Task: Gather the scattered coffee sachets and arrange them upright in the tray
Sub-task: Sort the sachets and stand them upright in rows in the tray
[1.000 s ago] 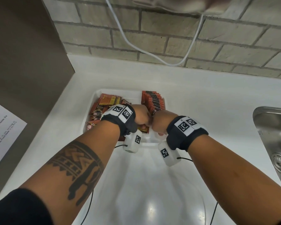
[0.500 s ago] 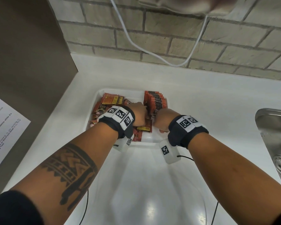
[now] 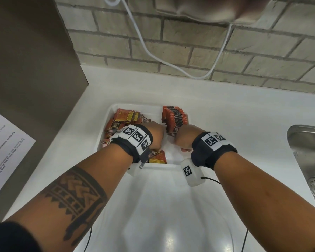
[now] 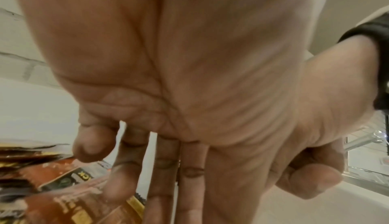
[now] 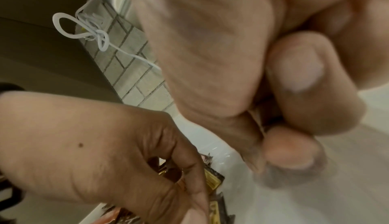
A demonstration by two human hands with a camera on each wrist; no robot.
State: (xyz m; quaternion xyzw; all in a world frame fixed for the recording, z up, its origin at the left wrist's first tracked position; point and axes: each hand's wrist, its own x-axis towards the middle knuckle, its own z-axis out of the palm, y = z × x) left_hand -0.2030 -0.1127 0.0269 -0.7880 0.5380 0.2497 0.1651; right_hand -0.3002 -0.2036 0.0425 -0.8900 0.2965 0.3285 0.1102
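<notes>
Right now the left hand (image 3: pixel 154 133) is low in the middle of the head view, inside the tray (image 3: pixel 105 120). Its grip is not clamped on anything: in the left wrist view the fingers (image 4: pixel 160 174) run fairly straight down onto the loose sachets (image 4: pixel 63 174), the thumb bent off to the lower right with nothing under it. The right hand (image 3: pixel 183 138) sits just to the right of it. In the right wrist view its fingers (image 5: pixel 294 76) are curled tight against the palm with something thin and dark wedged between them; I cannot tell for sure that this is a sachet.

Outward from the hands, an upright row of sachets (image 3: pixel 175 118) stands along the tray's right side, above the right hand in the frame. A jumbled pile of flat sachets (image 3: pixel 124 119) fills the tray's left half, and one more sachet (image 3: pixel 157 158) lies near the front edge. The tray rests on the white tabletop (image 3: pixel 225 110), with a sink (image 3: pixel 309 148) at the right edge of the frame.

My worry is the row: it leans with nothing visibly bracing its near end, so a knuckle brushing it while the hands work close together could fan it flat. Foil packets look slippery too, so a loose pinch on several may spill them back into the pile.
</notes>
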